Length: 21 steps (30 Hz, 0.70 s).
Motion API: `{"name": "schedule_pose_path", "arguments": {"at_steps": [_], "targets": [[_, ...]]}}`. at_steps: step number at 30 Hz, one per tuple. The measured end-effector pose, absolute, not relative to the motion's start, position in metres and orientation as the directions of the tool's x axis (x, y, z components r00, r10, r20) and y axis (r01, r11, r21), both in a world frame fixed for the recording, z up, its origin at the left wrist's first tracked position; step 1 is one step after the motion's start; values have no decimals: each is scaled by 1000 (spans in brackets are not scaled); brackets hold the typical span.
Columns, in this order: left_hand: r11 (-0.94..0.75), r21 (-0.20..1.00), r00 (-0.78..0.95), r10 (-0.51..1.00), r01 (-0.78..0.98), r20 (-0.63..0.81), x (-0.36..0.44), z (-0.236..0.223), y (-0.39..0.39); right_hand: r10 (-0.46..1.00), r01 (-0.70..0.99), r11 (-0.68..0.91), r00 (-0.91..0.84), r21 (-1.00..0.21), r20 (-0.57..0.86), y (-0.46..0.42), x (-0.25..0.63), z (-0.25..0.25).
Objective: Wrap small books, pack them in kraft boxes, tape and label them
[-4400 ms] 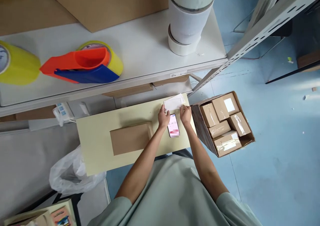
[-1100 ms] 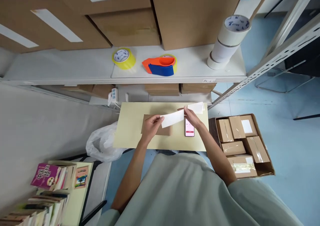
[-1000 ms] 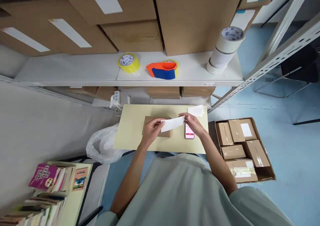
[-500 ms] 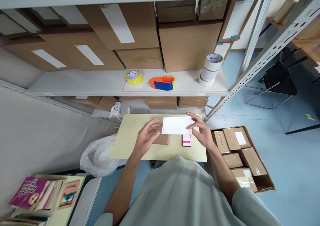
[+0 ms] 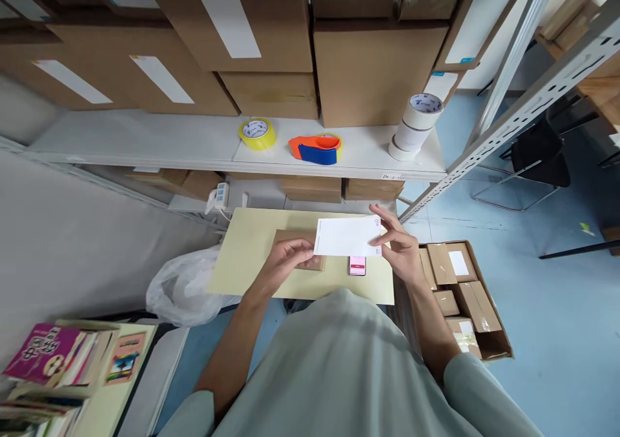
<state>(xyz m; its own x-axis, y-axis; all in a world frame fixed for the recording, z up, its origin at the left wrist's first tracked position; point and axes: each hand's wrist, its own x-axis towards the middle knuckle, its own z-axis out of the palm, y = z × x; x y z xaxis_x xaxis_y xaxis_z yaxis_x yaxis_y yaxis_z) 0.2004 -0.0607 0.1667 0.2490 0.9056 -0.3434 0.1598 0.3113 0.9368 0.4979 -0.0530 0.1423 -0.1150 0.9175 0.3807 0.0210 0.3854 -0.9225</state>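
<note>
A white rectangular paper label (image 5: 346,235) is held up between my two hands, above the pale yellow table. My right hand (image 5: 398,243) pinches its right edge between thumb and fingers. At the lower left corner of the label, my left hand (image 5: 289,259) closes with thumb and fingertips on the paper. Under the label and the left hand lies a small brown cardboard box (image 5: 316,264), partly hidden. A phone (image 5: 357,266) with a pink screen rests on the table, its top covered by the label.
The pale yellow table (image 5: 247,243) stands before a shelf with yellow tape (image 5: 258,133), an orange and blue tape dispenser (image 5: 317,150) and stacked white rolls (image 5: 415,127). A large carton of small boxes (image 5: 477,301) is at right. A plastic bag (image 5: 186,285) and books (image 5: 46,353) are at left.
My left hand has gone from open beside the label to closed on its lower left corner. The label has shifted slightly right with my right hand. The camera view has tilted down.
</note>
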Motion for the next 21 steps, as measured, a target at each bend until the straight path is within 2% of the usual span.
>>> {"name": "schedule_pose_path", "arguments": {"at_steps": [4,16,21], "targets": [[312,946,265,908,89,-325,200,179,-61,913,3,394,-118,-919,391,-53,499,147],[217,962,297,919,165,-258,197,201,-60,934,70,345,-123,-936,335,-51,495,154],[164,971,307,928,173,-212,190,200,-63,953,168,290,-143,-942,268,-47,483,149]]}}
